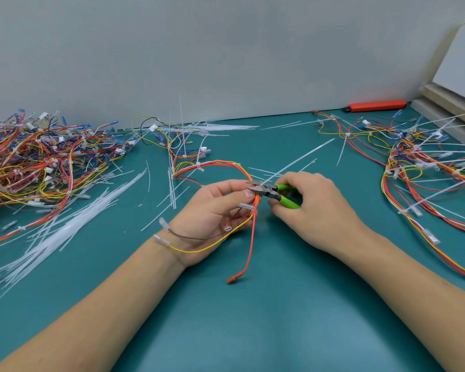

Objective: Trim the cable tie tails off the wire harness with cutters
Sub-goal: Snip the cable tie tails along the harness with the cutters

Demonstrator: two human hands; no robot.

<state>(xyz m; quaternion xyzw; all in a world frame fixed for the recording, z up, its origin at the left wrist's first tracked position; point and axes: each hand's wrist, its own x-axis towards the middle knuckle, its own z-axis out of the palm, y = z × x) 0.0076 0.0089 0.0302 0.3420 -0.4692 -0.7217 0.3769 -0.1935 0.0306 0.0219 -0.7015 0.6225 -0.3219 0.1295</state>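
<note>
At frame centre, the harness (249,202) is pinched in the left hand (212,210). The cutters (269,193), blades parted at a tie tail (293,163), are gripped by the right hand (314,208) above the counter (253,318).

Two bare hands: the left hand (212,210) and the right hand (310,208). One pair of green-handled metal cutters (273,193). One long orange-red flat tool (375,105) by the wall. Two heaps of multicoloured wire harnesses, the left heap (35,162) and the right heap (427,162). Loose white cable tie tails (65,232): too many to count.
</note>
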